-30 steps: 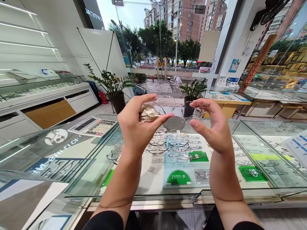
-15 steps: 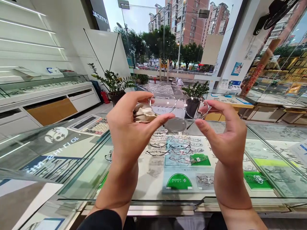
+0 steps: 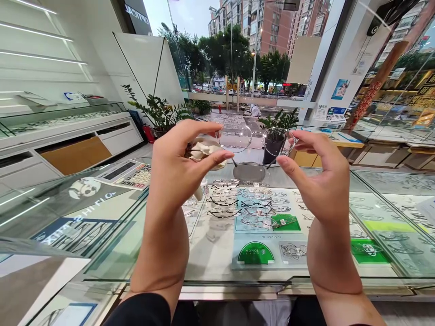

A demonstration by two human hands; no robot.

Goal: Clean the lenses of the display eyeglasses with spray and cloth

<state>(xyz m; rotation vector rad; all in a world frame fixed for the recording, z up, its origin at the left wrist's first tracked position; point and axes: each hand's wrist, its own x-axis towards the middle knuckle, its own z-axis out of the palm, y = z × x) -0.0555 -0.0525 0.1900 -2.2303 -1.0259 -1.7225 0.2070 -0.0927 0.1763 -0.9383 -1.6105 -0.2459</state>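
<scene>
A pair of clear-lensed eyeglasses with a thin rim (image 3: 257,134) is held up above the glass counter, lenses facing away and temple tips pointing down toward me. My left hand (image 3: 170,167) grips its left end between thumb and forefinger. Bunched in that same palm is a beige cloth (image 3: 205,147), partly covered by the fingers. At the other end, my right hand (image 3: 321,181) pinches the frame near the hinge, its thumb lower and apart from the forefinger. Below, rows of eyeglasses (image 3: 224,201) lie inside the display case.
The glass display counter (image 3: 210,258) spans the front. A calculator (image 3: 127,174) rests on its left part, near a small white bottle (image 3: 205,185). A round grey mirror-like disc (image 3: 249,172) sits behind the case. Potted plants (image 3: 159,113) stand by the window.
My view has tilted slightly down. The left thumb has drawn back leftward from the lens, and the eyeglasses have tipped a little, showing the temple tips more plainly.
</scene>
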